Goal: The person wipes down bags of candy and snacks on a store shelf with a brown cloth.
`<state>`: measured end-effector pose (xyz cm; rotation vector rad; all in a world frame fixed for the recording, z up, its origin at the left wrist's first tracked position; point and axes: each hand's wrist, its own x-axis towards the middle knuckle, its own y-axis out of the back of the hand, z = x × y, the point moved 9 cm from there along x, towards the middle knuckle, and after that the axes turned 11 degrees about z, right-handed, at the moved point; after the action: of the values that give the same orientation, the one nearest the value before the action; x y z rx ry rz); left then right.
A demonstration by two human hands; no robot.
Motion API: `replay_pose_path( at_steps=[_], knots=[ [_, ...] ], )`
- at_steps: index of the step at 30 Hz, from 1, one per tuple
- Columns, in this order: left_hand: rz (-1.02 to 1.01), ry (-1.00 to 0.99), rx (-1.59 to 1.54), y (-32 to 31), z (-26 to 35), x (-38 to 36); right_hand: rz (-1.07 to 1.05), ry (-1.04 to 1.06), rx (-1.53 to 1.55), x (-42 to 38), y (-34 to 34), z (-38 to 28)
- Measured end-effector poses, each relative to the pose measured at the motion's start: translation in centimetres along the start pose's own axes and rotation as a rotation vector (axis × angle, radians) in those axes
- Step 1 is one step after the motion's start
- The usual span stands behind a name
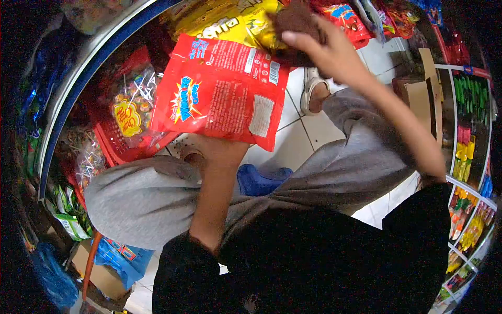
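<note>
A red candy bag (219,94) marked "Dynamite Chews" is held up in front of me, its printed back with a barcode facing the camera. My left hand (222,149) grips it from the lower edge, with most of the fingers hidden behind the bag. Just past the bag's upper right corner, my right hand (334,55) is closed on a dark brown cloth (299,26). Behind the bag and cloth lie yellow candy bags (225,26), partly covered. Another red bag (345,21) lies beyond my right hand.
On the left, a red plastic basket (112,149) holds a Chupa Chups lollipop bag (128,112). A blue stool (261,180) is under me on the white tiled floor (293,138). White-framed racks (452,99) of small packets stand on the right, beside a cardboard box (430,83).
</note>
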<state>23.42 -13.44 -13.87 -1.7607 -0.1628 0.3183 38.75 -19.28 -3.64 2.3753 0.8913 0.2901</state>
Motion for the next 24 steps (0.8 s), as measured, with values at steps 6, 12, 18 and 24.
replay_pose_path(
  at_steps=[6,12,18,24],
  knots=[
    [0.267,-0.003,-0.011,1.9,-0.4,0.3,-0.422,0.755,-0.232,-10.9,-8.4,-7.1],
    [0.143,-0.064,0.098,1.2,0.1,0.0,0.116,0.424,-0.417,-1.5,-3.3,-0.8],
    [0.514,-0.440,0.766,5.0,4.3,-0.9,-0.311,0.970,-0.164,-11.5,-8.0,-7.4],
    [0.510,-0.095,0.111,1.8,-0.2,-0.1,0.079,0.337,-0.158,-2.6,-4.2,-0.9]
  ],
)
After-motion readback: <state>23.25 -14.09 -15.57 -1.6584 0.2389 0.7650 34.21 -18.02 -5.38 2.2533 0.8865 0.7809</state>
